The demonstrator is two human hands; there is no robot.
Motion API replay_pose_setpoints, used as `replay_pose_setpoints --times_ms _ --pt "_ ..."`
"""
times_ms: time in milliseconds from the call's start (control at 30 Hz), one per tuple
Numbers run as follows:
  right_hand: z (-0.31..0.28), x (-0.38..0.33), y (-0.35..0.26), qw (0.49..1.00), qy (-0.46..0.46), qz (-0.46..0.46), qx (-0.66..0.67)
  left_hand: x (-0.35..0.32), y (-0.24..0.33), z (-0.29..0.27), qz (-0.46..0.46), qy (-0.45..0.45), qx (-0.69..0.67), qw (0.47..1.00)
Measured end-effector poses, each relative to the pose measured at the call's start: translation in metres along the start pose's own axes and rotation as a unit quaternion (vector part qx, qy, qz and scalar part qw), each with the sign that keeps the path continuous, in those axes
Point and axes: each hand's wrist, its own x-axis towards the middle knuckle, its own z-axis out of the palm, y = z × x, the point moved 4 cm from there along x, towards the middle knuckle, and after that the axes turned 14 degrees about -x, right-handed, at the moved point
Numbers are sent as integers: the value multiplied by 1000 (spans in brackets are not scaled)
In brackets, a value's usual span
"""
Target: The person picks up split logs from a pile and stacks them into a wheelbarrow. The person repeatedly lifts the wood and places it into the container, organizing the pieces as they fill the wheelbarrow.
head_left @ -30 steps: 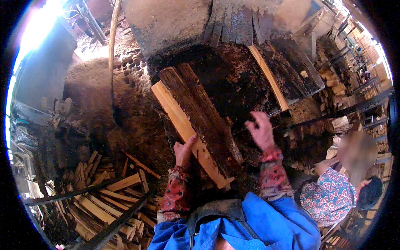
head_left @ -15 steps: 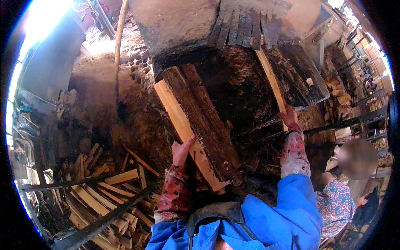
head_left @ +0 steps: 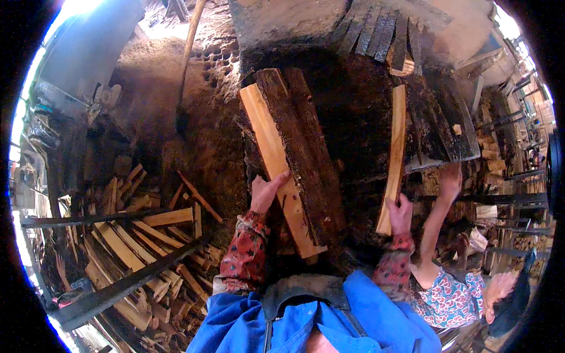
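Note:
At the left of the dark bench, my left hand (head_left: 266, 192) grips a pale wooden plank (head_left: 263, 123) at its left edge, thumb on top and the other fingers partly hidden. The plank slants beside dark, rough bark-faced boards (head_left: 306, 141), touching them. My right hand (head_left: 401, 214) is closed around the lower part of a narrower pale wooden strip (head_left: 396, 135), which points away from me. A co-worker's hand (head_left: 451, 179) reaches to the front edge of a dark worktop (head_left: 432, 132) right of the strip.
Split wood pieces (head_left: 129, 253) lie heaped at the lower left behind dark rails (head_left: 141, 267). A long pole (head_left: 188, 65) leans at the back left. Dark slats (head_left: 376, 32) hang at the back, above a pale wood piece (head_left: 401, 63). The co-worker (head_left: 450, 297) is close on my right.
My right hand has drawn the strip toward me and away from the hanging slats. The co-worker has leaned in and stretched an arm to the worktop. My left hand keeps its hold.

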Motion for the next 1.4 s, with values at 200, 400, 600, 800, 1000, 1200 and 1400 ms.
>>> replay_pose_setpoints --times_ms 200,400,600,800,1000,1200,1400 --pt "-17 -58 -97 991 8 -131 -23 -5 12 2 16 -33 -44 998" --pt "-21 -50 -191 984 -16 -169 -62 -5 8 -2 -31 -48 -64 996" --pt "17 -67 -242 962 -29 -264 -60 -19 31 3 16 -26 -21 999" --pt "18 -71 -237 967 -21 -252 -29 -18 25 -1 -19 -43 -62 997" --pt "8 -72 -237 967 -23 -251 -17 -27 28 2 -23 -23 -28 999" --pt "8 -69 -231 964 -21 -263 -6 -26 24 6 -19 -33 -53 998" --pt "10 -61 -226 963 -16 -270 10 -17 15 8 -1 -40 -50 998"
